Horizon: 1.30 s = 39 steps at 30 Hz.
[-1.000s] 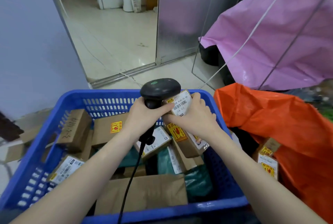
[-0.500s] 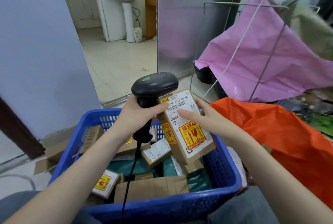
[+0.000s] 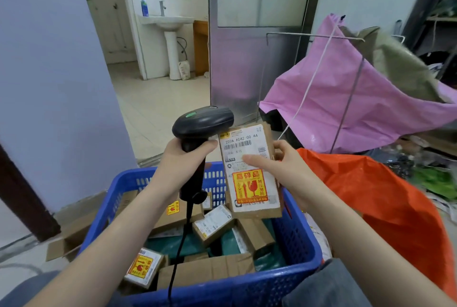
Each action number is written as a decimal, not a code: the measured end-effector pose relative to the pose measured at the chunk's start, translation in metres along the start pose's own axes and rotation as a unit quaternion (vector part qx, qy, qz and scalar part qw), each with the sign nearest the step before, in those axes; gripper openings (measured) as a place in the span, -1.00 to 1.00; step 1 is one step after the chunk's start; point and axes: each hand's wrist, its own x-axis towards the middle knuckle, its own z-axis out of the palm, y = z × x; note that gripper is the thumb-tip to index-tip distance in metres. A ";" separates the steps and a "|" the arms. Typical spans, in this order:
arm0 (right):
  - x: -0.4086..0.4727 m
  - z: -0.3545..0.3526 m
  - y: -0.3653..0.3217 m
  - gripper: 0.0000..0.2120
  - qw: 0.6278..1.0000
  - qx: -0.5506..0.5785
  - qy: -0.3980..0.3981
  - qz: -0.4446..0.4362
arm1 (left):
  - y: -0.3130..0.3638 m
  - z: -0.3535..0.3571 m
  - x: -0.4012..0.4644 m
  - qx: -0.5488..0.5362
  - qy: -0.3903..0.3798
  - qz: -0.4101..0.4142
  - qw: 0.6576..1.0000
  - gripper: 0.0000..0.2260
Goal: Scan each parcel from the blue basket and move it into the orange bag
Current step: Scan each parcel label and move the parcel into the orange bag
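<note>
My right hand (image 3: 284, 170) holds a brown cardboard parcel (image 3: 249, 170) upright above the blue basket (image 3: 291, 245), its white label and orange fragile sticker facing me. My left hand (image 3: 178, 161) grips a black corded barcode scanner (image 3: 201, 123), whose head sits right beside the parcel's top left corner. Several more cardboard parcels and green mailers lie in the basket below. The orange bag (image 3: 385, 208) lies open just right of the basket.
A pink bag (image 3: 346, 99) hangs on a wire frame behind the orange bag. A purple wall stands at the left, with a doorway to a tiled washroom and sink (image 3: 170, 25) ahead. Flattened cardboard (image 3: 66, 245) lies left of the basket.
The parcel has been lifted out of the basket and turned label-up toward me. The scanner rose with it, and my view tilted upward.
</note>
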 end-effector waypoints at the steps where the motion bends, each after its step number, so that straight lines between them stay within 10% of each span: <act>1: -0.001 0.000 -0.002 -0.47 1.000 0.012 0.020 -0.001 | 0.000 -0.001 -0.001 -0.002 0.003 0.002 1.000 -0.88; 39: 0.003 -0.025 0.005 -0.37 0.984 -0.022 0.175 -0.033 | -0.005 0.042 -0.005 0.058 -0.085 -0.013 0.995 -0.91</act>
